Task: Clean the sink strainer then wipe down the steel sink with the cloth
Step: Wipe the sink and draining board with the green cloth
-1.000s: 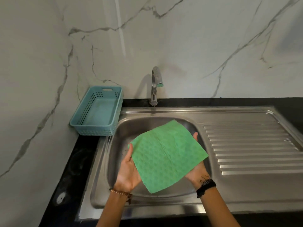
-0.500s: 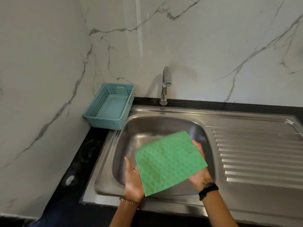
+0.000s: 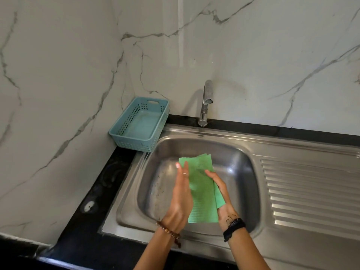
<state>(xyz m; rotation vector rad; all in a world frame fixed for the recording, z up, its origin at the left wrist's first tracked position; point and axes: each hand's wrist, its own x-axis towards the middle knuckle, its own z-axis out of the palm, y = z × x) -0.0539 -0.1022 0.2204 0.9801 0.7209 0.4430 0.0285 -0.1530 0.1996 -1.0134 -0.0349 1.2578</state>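
While over sink point(image 3: 243, 145), cloth point(image 3: 202, 191) folded between hands.

A green, fine-textured cleaning cloth point(image 3: 202, 193); a grey brushed steel sink point(image 3: 243, 172) with ribbed drainboard; a teal perforated plastic basket point(image 3: 139, 124); white grey-veined marble wall point(image 3: 253, 55); black countertop point(image 3: 78, 221).

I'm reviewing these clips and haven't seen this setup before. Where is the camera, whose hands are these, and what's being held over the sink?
No machine here: a person wears a camera on the head, looking down at their own bare hands. The left hand and right hand hold a green cloth, folded between them, above the steel sink. A tap stands behind the bowl, and a blue basket sits on the black counter at its left. The strainer isn't visible.
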